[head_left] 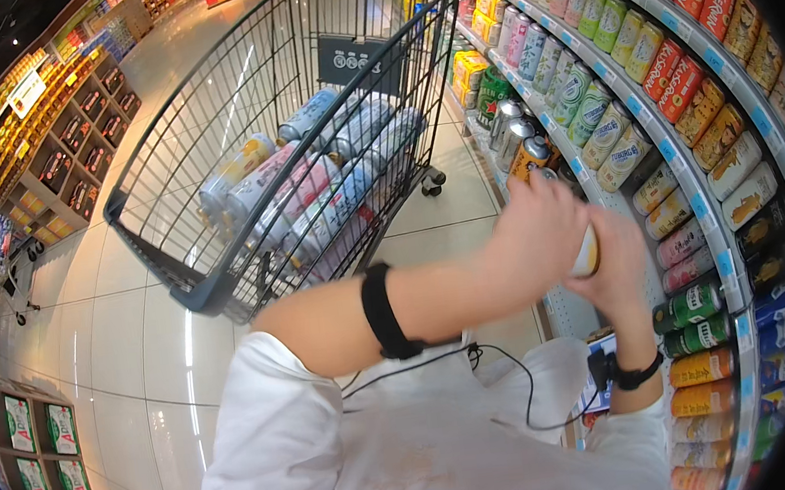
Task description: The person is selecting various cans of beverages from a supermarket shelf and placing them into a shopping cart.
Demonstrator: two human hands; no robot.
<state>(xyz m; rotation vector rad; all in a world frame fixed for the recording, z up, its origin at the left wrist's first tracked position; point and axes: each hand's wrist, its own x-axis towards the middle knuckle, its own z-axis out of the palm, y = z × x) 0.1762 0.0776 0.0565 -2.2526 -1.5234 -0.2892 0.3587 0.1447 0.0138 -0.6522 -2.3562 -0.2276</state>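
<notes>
My left hand reaches across from the left, wearing a black strap on the forearm, and is slightly blurred. It is closed around a white-and-yellow beverage can. My right hand, with a black wristband and a device on it, grips the same can from the other side. Both hands cover most of the can. A metal shopping cart stands to the left, holding several large cans, among them a pink one and a yellow-and-white one lying on their sides.
Curved store shelves packed with rows of cans rise at the right, close to my hands. Display racks with boxed goods stand far left, and another rack at lower left. A thin cable hangs across my white shirt.
</notes>
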